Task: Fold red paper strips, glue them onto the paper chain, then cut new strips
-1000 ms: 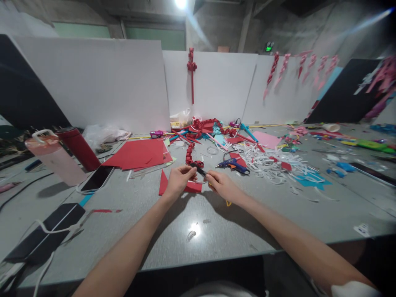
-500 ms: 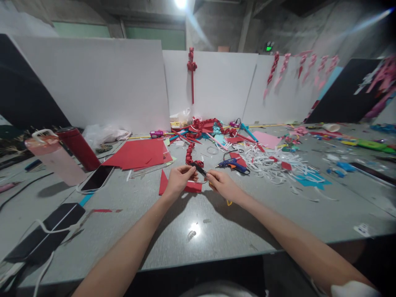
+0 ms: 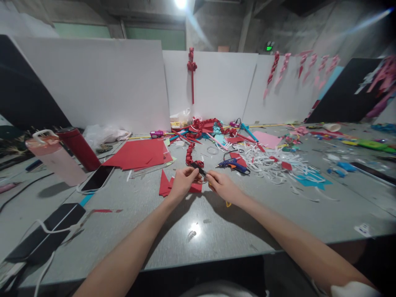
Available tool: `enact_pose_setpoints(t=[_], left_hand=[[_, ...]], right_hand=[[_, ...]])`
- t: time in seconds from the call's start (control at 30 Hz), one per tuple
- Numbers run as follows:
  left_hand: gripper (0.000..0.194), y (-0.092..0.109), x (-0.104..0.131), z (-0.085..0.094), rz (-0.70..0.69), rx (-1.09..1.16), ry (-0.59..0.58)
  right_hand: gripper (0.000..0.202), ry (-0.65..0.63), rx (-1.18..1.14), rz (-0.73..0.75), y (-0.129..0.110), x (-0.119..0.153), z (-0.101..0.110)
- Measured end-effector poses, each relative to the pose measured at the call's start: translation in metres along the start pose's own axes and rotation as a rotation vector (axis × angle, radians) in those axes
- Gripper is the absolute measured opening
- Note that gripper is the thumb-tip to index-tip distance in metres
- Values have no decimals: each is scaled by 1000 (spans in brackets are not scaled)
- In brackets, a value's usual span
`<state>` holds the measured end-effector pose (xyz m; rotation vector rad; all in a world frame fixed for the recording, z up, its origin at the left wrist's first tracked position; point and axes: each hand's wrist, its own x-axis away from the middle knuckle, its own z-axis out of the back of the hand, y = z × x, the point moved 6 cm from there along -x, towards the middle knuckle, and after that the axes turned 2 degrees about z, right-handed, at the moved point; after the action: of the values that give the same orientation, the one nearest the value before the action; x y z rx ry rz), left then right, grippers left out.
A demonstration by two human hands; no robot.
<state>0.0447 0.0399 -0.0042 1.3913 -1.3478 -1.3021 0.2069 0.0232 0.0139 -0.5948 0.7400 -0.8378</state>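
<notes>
- The red chain (image 3: 188, 155) lies on the desk (image 3: 123, 247), just beyond the hands; its upper run is formed in linked folds, and its near end curls toward the black tool (image 3: 198, 168).
- Right hand (image 3: 222, 185): fingers clamped on the black tool; a yellow loop (image 3: 228, 203) shows below.
- Left hand (image 3: 185, 181): fingers at the far end of the tool, beside the curl; whether they clamp anything cannot be told.
- Formed: the chain's folded run and, on the panel (image 3: 216, 88), a hanging red ornament (image 3: 192, 66) with a straight lower part.
- Unformed: cut red pieces (image 3: 195, 188) beside the left hand and flat red sheets (image 3: 139, 152) farther left.
- The glue gun (image 3: 236, 165) lies unheld, near white strips (image 3: 262, 167).
- Whether the curled end is complete cannot be told.
</notes>
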Motion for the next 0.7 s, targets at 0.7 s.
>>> enact_pose_setpoints(t=[0.7], left_hand=[[46, 1, -3, 18, -86, -136, 157]], right_hand=[[39, 76, -52, -41, 6, -3, 11]])
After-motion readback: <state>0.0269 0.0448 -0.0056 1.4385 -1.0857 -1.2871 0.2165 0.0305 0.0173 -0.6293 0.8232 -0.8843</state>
